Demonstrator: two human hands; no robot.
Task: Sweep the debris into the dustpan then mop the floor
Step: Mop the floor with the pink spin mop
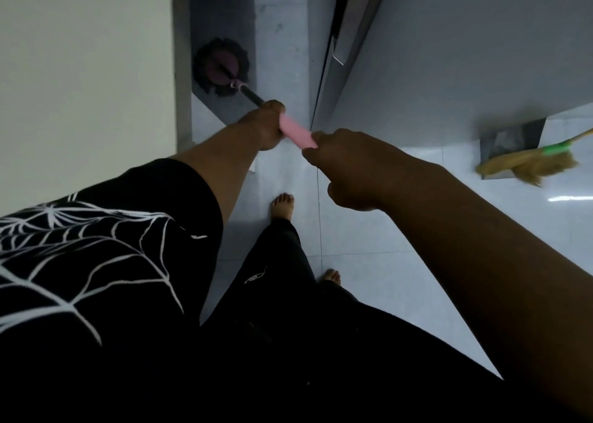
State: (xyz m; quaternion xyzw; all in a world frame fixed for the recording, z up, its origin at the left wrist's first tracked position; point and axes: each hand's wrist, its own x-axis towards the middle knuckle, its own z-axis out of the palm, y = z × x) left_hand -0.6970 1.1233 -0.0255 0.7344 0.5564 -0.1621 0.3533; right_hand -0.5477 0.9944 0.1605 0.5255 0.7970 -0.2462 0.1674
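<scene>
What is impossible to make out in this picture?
Head view:
- On the mop, the pink grip: both ends hidden under the left hand and right hand.
- The broom: blurred, handle cut off by the right edge.
- The dustpan: contents hidden by broom bristles and gloom.

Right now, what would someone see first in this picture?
Two hands grip a pink mop handle in the middle: the left hand farther down, the right hand at its near end. The dark mop head sits on the floor by the left wall. At the right, a straw broom lies over a dustpan.
</scene>
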